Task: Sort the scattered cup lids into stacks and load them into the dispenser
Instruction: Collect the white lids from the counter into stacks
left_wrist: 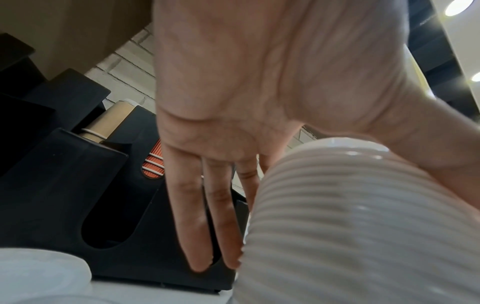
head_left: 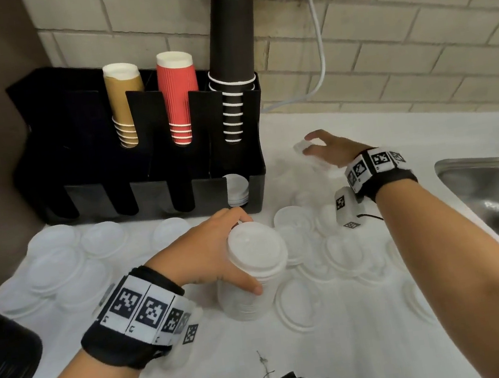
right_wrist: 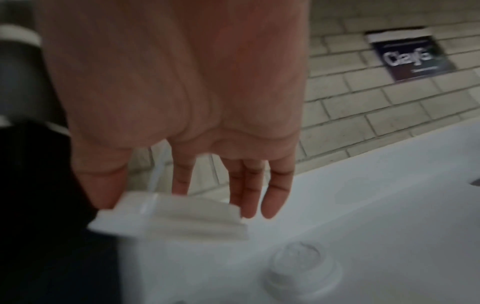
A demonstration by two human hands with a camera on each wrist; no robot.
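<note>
My left hand (head_left: 211, 258) grips the tall stack of white plastic lids (head_left: 251, 281) while my right hand (head_left: 329, 147) pinches a small white lid (head_left: 301, 147) far right, to be stacked next.

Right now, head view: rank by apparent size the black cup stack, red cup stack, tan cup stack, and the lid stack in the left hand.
1. Black cup stack
2. Red cup stack and tan cup stack: look alike, unranked
Lid stack: nearer the camera, so its rank is unsure.

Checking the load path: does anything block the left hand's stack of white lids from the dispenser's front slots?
Nothing visible does. The left hand grips the tall stack of white plastic lids just in front of the black dispenser; only flat loose lids lie between.
</note>
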